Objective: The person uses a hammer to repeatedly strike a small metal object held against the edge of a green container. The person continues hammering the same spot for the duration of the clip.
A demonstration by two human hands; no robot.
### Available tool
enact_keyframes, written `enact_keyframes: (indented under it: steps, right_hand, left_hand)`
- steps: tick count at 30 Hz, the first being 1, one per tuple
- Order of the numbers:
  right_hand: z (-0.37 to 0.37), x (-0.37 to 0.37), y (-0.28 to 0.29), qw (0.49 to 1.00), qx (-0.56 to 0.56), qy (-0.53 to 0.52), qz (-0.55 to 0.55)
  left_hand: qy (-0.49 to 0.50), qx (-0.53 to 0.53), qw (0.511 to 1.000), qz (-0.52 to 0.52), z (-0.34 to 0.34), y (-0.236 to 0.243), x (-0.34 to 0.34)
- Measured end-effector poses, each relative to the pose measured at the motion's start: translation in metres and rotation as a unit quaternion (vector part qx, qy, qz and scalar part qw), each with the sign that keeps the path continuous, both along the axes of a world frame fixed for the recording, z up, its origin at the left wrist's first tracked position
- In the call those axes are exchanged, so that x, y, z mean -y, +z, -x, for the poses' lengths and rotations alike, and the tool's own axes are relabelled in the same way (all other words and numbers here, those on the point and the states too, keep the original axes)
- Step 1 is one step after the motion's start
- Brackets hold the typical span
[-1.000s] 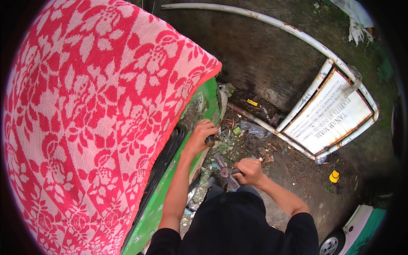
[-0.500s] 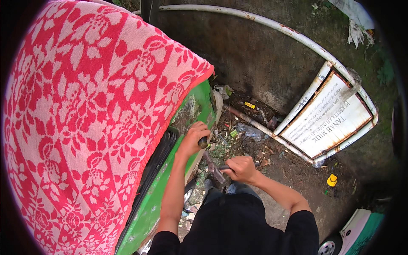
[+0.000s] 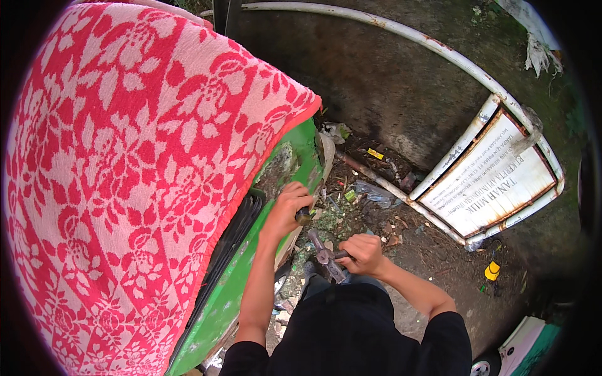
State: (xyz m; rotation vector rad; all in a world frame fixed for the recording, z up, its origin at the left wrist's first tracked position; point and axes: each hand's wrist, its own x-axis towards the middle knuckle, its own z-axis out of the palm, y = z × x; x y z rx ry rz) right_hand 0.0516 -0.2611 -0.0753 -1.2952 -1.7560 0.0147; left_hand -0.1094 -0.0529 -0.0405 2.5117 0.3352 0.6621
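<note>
My left hand [image 3: 290, 207] is closed around a short dark piece with a rounded brownish end [image 3: 303, 216], perhaps a metal block; most of it is hidden by my fingers. That hand rests against the edge of a green painted vehicle panel [image 3: 300, 141], below a patch of scraped, bare surface [image 3: 280, 166]. In my right hand [image 3: 364, 254] is the handle of a hammer [image 3: 326, 257]. Its long metal head lies to the lower right of the dark piece, with a gap between them.
A red and pink floral towel [image 3: 157, 138] covers much of the panel, beside a black rubber-like strip [image 3: 241, 225]. At right leans a rusty white sign [image 3: 489, 182] in a pipe frame [image 3: 376, 22]. Litter, including a yellow scrap [image 3: 492, 271], lies on the dirt. A vehicle wheel [image 3: 486, 365] shows lower right.
The hammer has swung away from the dark piece, toward the lower right, with my right hand shifting slightly right. My left hand keeps its grip at the panel. The view has shifted a little.
</note>
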Motion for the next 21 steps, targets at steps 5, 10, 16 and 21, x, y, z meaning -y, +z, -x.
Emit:
enact_keyframes:
  steps: [5, 10, 16, 21]
  right_hand:
    - [-0.004, -0.001, 0.010, 0.999, 0.040, 0.026, 0.009]
    - [-0.004, -0.004, 0.011, 0.997, 0.055, 0.051, -0.019]
    - [-0.018, -0.018, 0.004, 0.992, 0.109, 0.057, -0.013]
    - [-0.017, -0.018, 0.000, 0.992, 0.119, 0.050, -0.002]
  left_hand:
    - [0.001, 0.018, 1.000, 0.011, -0.001, 0.002, 0.001]
    - [0.008, 0.041, 0.999, 0.003, -0.002, -0.005, 0.002]
    - [0.017, 0.057, 0.998, 0.013, -0.003, -0.004, 0.004]
    - [0.015, 0.056, 0.998, 0.014, -0.002, -0.006, 0.001]
